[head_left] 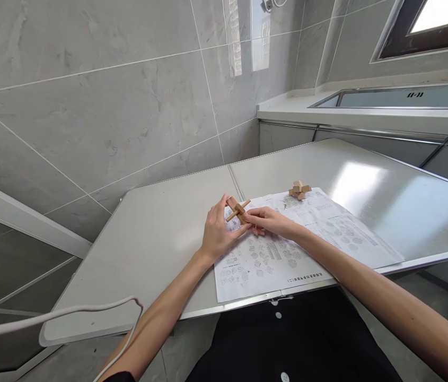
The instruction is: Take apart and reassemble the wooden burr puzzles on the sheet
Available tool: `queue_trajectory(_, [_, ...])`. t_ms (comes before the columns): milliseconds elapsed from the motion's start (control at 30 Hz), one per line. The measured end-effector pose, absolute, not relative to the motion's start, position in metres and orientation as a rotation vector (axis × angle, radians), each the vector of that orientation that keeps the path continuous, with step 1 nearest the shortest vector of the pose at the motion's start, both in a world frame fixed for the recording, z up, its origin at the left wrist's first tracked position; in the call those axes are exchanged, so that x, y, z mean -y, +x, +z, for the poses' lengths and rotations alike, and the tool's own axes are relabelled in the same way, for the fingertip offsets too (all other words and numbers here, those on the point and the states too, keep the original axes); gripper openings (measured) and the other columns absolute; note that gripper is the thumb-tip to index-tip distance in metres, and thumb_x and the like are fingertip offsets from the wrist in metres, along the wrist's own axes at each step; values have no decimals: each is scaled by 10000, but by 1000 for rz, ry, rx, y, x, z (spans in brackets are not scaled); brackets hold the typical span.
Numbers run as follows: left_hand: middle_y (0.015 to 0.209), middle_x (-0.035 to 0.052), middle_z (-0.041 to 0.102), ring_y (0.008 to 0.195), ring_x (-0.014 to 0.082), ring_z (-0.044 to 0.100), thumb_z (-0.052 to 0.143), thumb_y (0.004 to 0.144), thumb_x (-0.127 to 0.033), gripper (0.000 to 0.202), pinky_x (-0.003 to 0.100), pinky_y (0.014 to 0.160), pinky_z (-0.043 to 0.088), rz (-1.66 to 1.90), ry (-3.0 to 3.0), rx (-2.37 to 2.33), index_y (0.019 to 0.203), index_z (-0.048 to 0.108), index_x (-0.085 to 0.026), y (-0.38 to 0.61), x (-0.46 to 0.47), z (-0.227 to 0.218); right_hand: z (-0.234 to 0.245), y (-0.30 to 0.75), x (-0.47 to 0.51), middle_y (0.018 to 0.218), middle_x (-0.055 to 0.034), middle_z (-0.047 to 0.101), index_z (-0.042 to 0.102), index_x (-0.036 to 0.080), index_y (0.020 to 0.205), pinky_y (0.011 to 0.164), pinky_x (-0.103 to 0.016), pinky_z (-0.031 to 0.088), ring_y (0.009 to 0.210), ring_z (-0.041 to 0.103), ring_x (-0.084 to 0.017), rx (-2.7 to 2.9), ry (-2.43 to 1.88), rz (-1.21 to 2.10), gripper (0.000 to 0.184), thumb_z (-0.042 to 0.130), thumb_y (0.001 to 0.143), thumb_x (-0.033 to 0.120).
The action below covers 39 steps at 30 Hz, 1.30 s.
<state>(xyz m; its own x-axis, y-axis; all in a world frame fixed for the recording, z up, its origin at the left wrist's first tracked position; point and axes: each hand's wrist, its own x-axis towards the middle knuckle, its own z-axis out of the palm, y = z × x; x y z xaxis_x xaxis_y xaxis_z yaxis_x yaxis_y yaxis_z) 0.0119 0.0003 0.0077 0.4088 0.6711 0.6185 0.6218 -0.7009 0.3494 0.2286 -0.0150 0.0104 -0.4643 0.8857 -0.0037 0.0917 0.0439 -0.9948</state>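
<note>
Between my two hands, just above the printed sheet (283,276), is a wooden burr puzzle (238,209) made of crossed sticks, one thin stick jutting out to both sides. My left hand (219,228) is closed round its left side, thumb below and fingers at the top. From the right, my right hand (267,220) pinches its lower end. Parts of the puzzle are covered by my fingers. A second wooden burr puzzle (299,190) of interlocked blocks rests on the far edge of the sheet, apart from both hands.
The sheet, with line diagrams, lies on a pale folding table (160,239) with a seam across it. A tiled wall (128,106) stands behind. A counter with a sink (386,98) is at the right. A white cable (68,310) passes by my left forearm.
</note>
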Motion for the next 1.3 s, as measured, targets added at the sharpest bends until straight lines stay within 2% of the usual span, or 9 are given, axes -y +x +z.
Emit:
queue_trajectory(67, [1473,147,561,1313,301,585,763,859,-584,981,487,1084,502,1154,2538,-1214,1618,229,-267,12,0,8,7,229,12,648,-5,600,688,173,908,560,-264,427,558,509,-120,1513,-1013,1513,492,633,933,661])
queue_trajectory(167, [1513,154,517,1332,298,562,730,896,-559,926,489,1087,501,1122,2505,-1242,1617,225,-270,11,0,6,1,231,6,777,-33,638,691,163,883,525,-246,450,573,521,-101,1230,-981,1524,445,709,905,607])
queue_trajectory(300, [1522,149,501,1359,300,539,681,946,-511,819,502,1101,492,1094,2522,-1220,1599,248,-272,11,-1,2,-3,236,-2,815,-27,615,659,165,828,455,-200,453,557,500,-76,846,-949,1492,324,757,912,463])
queue_trajectory(433, [1512,146,502,1378,304,519,663,961,-490,749,507,1098,493,1069,2537,-1212,1569,286,-267,11,-1,1,-2,242,-6,769,-19,599,638,170,842,438,-159,473,557,518,-76,542,-911,1447,166,693,972,258])
queue_trajectory(567, [1509,137,501,1378,303,514,653,970,-475,707,508,1104,486,1024,2520,-1233,1549,304,-267,10,-1,1,-2,245,-9,731,-11,586,600,188,850,417,-146,475,537,527,-78,360,-898,1406,156,616,1002,155])
queue_trajectory(900, [1485,124,509,1352,300,534,634,982,-453,655,518,1107,478,967,2509,-1217,1530,320,-283,10,0,1,-17,254,-19,757,8,572,557,211,889,423,-140,485,555,544,-75,268,-778,1405,147,577,1030,175])
queue_trajectory(1100, [1461,126,521,1329,300,549,629,982,-440,636,505,1069,510,952,2525,-1198,1520,334,-270,9,0,0,-19,257,-21,739,24,495,487,238,842,414,-169,459,540,481,-86,359,-749,1393,232,636,1014,286])
queue_trajectory(1300, [1435,124,539,1303,298,573,627,985,-427,610,496,1042,528,954,2531,-1190,1508,354,-272,9,1,0,-20,260,-23,719,20,491,474,245,839,416,-202,446,525,462,-98,422,-789,1362,255,638,1006,346])
